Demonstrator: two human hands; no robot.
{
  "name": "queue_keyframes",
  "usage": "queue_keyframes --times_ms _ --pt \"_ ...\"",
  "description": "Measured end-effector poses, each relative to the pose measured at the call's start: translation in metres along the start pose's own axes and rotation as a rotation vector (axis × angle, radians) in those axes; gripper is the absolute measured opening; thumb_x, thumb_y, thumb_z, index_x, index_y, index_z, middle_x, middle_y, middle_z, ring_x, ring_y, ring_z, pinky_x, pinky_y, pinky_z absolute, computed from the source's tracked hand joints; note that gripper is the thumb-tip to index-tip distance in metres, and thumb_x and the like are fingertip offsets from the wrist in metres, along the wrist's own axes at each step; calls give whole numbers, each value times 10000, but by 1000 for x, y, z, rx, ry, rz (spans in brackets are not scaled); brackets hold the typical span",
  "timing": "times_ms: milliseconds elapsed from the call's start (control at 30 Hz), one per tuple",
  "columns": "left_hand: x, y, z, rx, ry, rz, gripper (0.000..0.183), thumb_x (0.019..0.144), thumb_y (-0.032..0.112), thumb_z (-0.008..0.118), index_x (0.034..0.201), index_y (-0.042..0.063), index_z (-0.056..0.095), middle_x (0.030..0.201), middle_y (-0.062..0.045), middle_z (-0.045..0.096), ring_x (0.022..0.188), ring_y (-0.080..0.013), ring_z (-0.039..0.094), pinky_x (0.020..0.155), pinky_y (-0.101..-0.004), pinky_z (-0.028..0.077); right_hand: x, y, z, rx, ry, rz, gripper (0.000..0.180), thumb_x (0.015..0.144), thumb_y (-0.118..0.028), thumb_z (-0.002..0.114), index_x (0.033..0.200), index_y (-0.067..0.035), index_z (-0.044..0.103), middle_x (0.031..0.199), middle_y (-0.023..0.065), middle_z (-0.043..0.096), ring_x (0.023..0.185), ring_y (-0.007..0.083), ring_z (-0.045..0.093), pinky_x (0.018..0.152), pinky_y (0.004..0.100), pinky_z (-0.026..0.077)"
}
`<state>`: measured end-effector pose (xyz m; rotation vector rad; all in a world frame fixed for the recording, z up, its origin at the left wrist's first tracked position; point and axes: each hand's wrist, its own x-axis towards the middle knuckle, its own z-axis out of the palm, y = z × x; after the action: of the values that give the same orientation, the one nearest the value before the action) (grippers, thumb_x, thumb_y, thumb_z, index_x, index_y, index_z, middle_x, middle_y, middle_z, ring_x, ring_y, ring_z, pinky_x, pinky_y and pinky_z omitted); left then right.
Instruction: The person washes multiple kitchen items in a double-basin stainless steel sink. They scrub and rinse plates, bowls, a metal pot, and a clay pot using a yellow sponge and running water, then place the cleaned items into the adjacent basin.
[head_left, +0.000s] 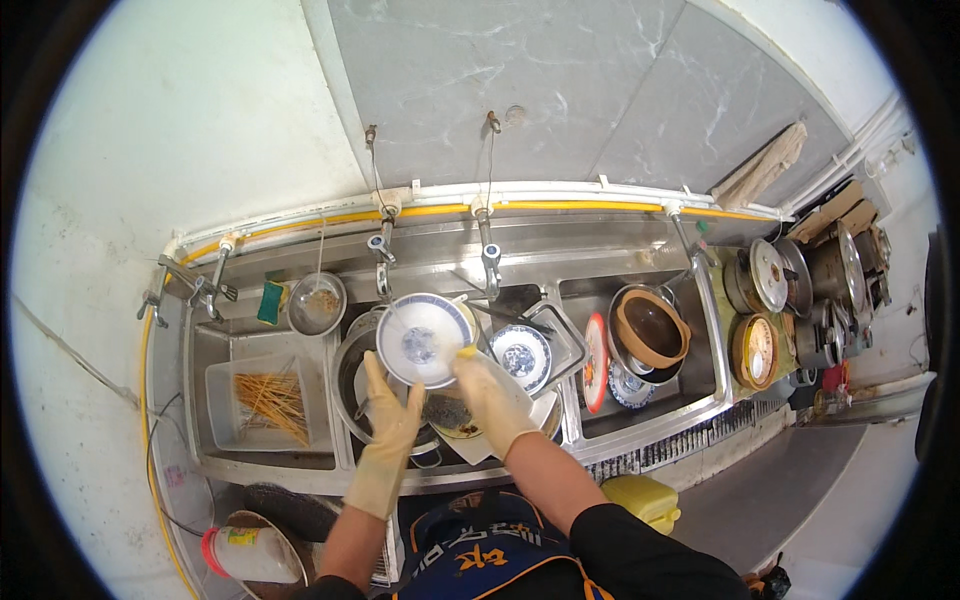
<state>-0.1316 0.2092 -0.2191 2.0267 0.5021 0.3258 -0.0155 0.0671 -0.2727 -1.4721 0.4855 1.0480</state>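
My left hand (391, 411), in a pale rubber glove, grips the lower left rim of a white bowl with a blue patterned rim (424, 339). My right hand (487, 394), gloved too, is at the bowl's lower right with a yellow sponge (467, 351) at its fingertips. The bowl is held over the middle sink, above a large metal pot (347, 420). Beside it, to the right, lie a blue and white bowl (520, 358), a wire-handled metal basket (574, 349) and stacked plates, partly hidden by my right hand.
The left sink holds a plastic tub (219, 409) with wooden skewers (271, 401). A metal bowl (316, 304) and a green and yellow sponge (271, 302) sit behind. In the right sink are a brown clay pot (651, 330) and a red-rimmed plate (595, 364). Faucets (491, 262) overhang the back edge.
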Motion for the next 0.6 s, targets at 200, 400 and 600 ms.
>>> queue_keyframes --times_ms 200,400,600 --pt "39 -1 -58 693 -251 731 142 783 206 855 848 107 776 994 -148 781 1091 -382 724 1058 -476 542 -63 -73 2 -97 -96 56 414 1117 -252 554 1424 11 642 1248 198 755 1065 361 763 882 443 624" --pt "64 19 -14 556 -363 388 81 878 142 783 892 64 798 832 -163 767 839 -408 745 833 -486 585 -33 -33 46 -252 451 -231 491 1118 -339 607 1429 41 624 1335 230 713 1153 348 714 922 453 581" --pt "91 -9 -25 46 -320 -164 203 1014 2 692 1197 7 777 1066 -68 811 939 -151 724 852 -343 588 -72 -31 82 -828 547 -683 945 977 -313 776 1751 -97 277 1744 328 339 1568 484 434 1275 439 424"
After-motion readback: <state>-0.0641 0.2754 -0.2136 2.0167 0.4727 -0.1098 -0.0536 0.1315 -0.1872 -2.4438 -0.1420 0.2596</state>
